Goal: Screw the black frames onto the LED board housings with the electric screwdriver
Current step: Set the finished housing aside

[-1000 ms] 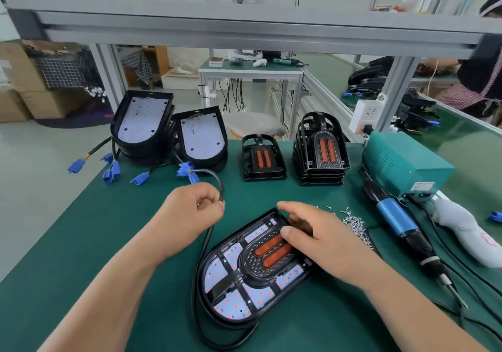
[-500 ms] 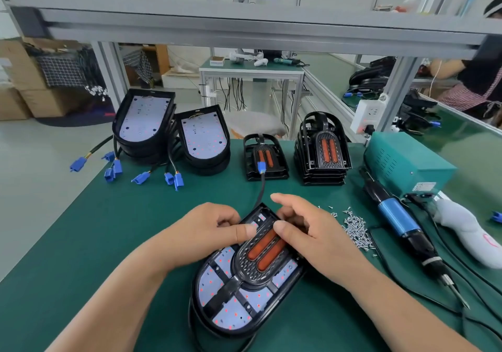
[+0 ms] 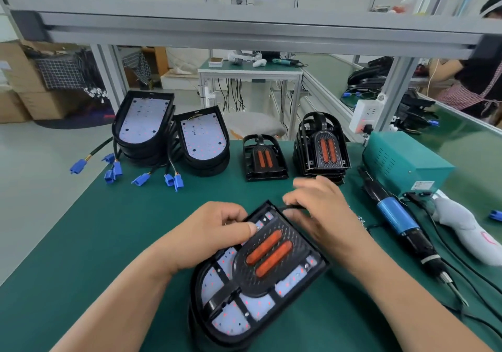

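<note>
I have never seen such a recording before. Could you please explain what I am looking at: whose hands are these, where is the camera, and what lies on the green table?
No machine works here: a person does the job with bare hands, and the one camera sits on that person's head, looking forward and down. In front lies an LED board housing with a black frame laid on it. The left hand grips the housing's rim, thumb on the frame. The right hand is at the far corner, blurred, so I cannot tell whether it holds anything. At the back of the green table stand stacks of housings and stacks of frames. The electric screwdriver lies untouched to the right.
</note>
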Demonstrator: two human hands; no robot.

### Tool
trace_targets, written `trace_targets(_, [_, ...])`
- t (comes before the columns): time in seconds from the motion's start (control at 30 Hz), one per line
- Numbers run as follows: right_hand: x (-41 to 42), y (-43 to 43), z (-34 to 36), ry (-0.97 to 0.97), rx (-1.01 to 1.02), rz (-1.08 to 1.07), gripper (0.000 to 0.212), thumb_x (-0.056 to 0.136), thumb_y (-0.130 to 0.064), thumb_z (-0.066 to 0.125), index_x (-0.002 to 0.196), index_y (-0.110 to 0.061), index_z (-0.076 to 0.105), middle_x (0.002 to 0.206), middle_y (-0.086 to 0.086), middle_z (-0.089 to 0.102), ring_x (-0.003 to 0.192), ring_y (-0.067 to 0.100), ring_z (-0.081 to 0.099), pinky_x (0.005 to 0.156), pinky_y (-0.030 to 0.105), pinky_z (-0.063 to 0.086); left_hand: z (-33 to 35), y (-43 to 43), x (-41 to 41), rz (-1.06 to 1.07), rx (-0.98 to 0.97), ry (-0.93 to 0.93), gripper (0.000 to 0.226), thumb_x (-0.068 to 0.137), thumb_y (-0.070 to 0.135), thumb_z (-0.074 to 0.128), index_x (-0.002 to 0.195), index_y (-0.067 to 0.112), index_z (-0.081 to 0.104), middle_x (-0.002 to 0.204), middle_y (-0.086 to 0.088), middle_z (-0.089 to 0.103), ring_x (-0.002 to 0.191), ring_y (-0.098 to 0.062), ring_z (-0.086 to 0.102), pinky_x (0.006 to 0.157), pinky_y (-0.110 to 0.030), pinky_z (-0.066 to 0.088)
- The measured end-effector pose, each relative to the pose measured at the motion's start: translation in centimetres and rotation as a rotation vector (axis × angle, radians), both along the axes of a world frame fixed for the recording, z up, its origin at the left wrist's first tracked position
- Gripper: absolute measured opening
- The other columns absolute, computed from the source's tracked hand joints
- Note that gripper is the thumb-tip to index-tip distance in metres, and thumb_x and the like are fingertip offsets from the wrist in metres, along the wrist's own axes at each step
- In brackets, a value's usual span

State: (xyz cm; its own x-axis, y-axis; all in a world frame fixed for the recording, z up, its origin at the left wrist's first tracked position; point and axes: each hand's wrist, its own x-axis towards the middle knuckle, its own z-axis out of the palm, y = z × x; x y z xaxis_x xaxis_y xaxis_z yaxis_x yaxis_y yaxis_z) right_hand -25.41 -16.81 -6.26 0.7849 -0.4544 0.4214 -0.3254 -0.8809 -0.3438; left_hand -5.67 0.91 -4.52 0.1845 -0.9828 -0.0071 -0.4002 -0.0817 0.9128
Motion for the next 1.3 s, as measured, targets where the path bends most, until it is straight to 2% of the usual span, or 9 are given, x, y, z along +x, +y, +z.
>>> trace_targets(0.17, [-0.2, 1.5, 0.2, -0.251, 0.742, 0.177, 0.03, 0.106, -0.015, 0.054, 0.108, -0.033, 0.078, 0.096, -0.009, 0.078, 0.087, 0.007, 0.072, 0.081, 0.025, 0.057, -0.4, -1.0, -0.1, 0.388, -0.166, 0.126, 0.054, 0.077, 0.054, 0.069, 0.067, 0.01, 0.039, 0.067, -0.004, 0.036, 0.064, -0.018, 0.031, 0.06, -0.037, 0.024])
trace_targets(0.3, [0.1, 2.9, 0.3, -0.335, 1.371, 0.33, 0.051, 0.102, -0.058, 0.049, 0.135, -0.027, 0.071, 0.122, -0.002, 0.077, 0.099, 0.021, 0.073, 0.083, 0.039, 0.061, -0.9, -1.7, 0.5, 0.601, -0.229, 0.254, 0.06, 0.079, 0.048, 0.066, 0.078, -0.005, 0.039, 0.074, -0.004, 0.043, 0.071, -0.022, 0.035, 0.066, -0.041, 0.029])
trace_targets(0.4, [0.5, 4.2, -0.3, -0.204, 1.183, 0.373, 0.063, 0.093, -0.064, 0.066, 0.147, -0.033, 0.056, 0.14, 0.001, 0.069, 0.121, 0.022, 0.07, 0.092, 0.038, 0.06, -1.5, -2.1, 0.2, 0.7, -0.241, 0.263, 0.06, 0.08, 0.048, 0.066, 0.079, -0.006, 0.04, 0.075, -0.003, 0.041, 0.072, -0.021, 0.032, 0.066, -0.041, 0.028])
trace_targets(0.63, [0.8, 4.3, -0.6, -0.425, 1.068, 0.265, 0.036, 0.098, -0.006, 0.062, 0.128, -0.022, 0.071, 0.127, 0.002, 0.075, 0.116, 0.018, 0.07, 0.097, 0.028, 0.054, -2.0, -2.4, -0.7, 0.532, -0.3, 0.497, 0.053, 0.087, 0.06, 0.071, 0.086, 0.007, 0.075, 0.079, -0.01, 0.074, 0.067, -0.02, 0.064, 0.064, -0.037, 0.059])
trace_targets(0.7, [0.3, 3.9, -0.1, -0.5, 1.075, 0.249, 0.033, 0.096, -0.007, 0.062, 0.124, -0.021, 0.074, 0.121, 0.002, 0.077, 0.106, 0.013, 0.071, 0.09, 0.024, 0.055, -1.9, -2.1, -0.8, 0.478, -0.325, 0.53, 0.052, 0.085, 0.071, 0.065, 0.072, 0.022, 0.076, 0.059, 0.007, 0.044, 0.045, -0.008, 0.038, 0.041, -0.019, 0.035])
trace_targets(0.77, [-0.4, 3.3, 0.6, -0.577, 1.09, 0.223, 0.033, 0.093, -0.011, 0.064, 0.122, -0.02, 0.076, 0.117, 0.003, 0.078, 0.099, 0.011, 0.071, 0.085, 0.023, 0.056, -2.4, -2.2, -0.5, 0.467, -0.314, 0.596, 0.056, 0.081, 0.077, 0.063, 0.079, 0.023, 0.078, 0.071, 0.001, 0.018, 0.05, -0.01, 0.017, 0.043, -0.018, 0.018])
trace_targets(0.93, [-3.1, 1.0, 2.6, -0.823, 1.084, 0.136, 0.031, 0.087, -0.009, 0.065, 0.114, -0.013, 0.078, 0.114, 0.011, 0.077, 0.097, 0.026, 0.068, 0.087, 0.039, 0.056, -3.8, -2.6, 0.5, 0.466, -0.293, 0.482, 0.064, 0.088, 0.073, 0.058, 0.101, 0.013, 0.077, 0.074, -0.003, 0.022, 0.053, -0.013, 0.02, 0.045, -0.02, 0.019])
trace_targets(1.2, [-8.4, -3.5, 6.3, -1.239, 0.997, -0.022, 0.022, 0.085, -0.007, 0.062, 0.084, -0.014, 0.082, 0.088, 0.007, 0.078, 0.073, 0.021, 0.075, 0.059, 0.036, 0.062, -4.5, -3.1, 1.0, 0.448, -0.255, 0.396, 0.07, 0.088, 0.073, 0.057, 0.102, 0.006, 0.073, 0.079, -0.009, 0.02, 0.055, -0.015, 0.021, 0.045, -0.021, 0.02])
trace_targets(1.3, [-11.4, -5.4, 7.0, -1.309, 0.927, -0.121, 0.015, 0.088, -0.013, 0.061, 0.094, -0.011, 0.074, 0.081, 0.004, 0.075, 0.065, 0.021, 0.071, 0.05, 0.033, 0.058, -4.5, -3.1, 1.1, 0.428, -0.245, 0.378, 0.067, 0.085, 0.076, 0.058, 0.097, 0.013, 0.076, 0.078, -0.008, 0.021, 0.055, -0.015, 0.022, 0.045, -0.022, 0.021])
